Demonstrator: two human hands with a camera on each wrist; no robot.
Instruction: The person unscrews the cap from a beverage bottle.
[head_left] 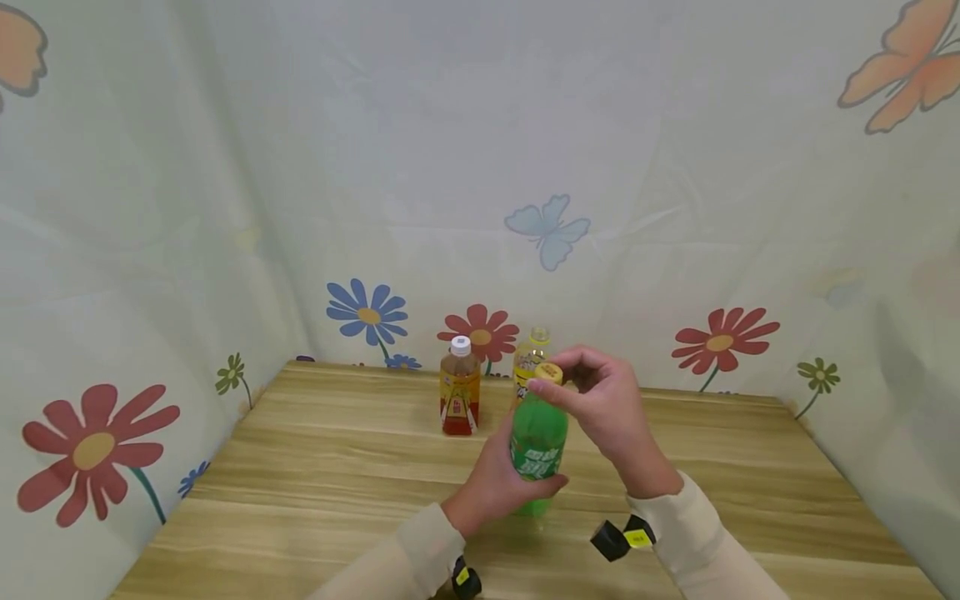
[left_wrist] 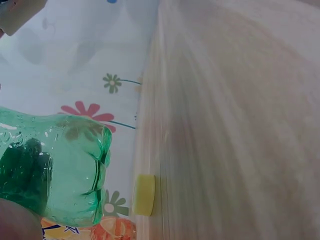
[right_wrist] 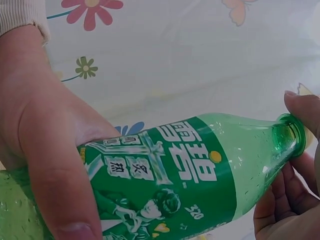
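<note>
A green Sprite bottle (head_left: 542,429) is held up above the table, tilted, its label facing out in the right wrist view. My left hand (head_left: 498,475) grips it around the lower body, the thumb across the front. At the bottle's top, my right hand (head_left: 611,404) pinches the yellow cap (head_left: 550,372) between thumb and fingers. The right wrist view has the green neck (right_wrist: 286,137) between this thumb and these fingers, mostly hiding the cap. The left wrist view catches the bottle's clear green base (left_wrist: 75,165).
Behind stand a bottle of reddish-brown drink (head_left: 459,392) with a white cap and a clear, yellow-labelled bottle (head_left: 525,358) with an uncapped mouth. Another yellow cap (left_wrist: 145,195) lies on the wooden table (head_left: 360,467). Flower-printed curtains (head_left: 420,167) enclose the table's back and sides.
</note>
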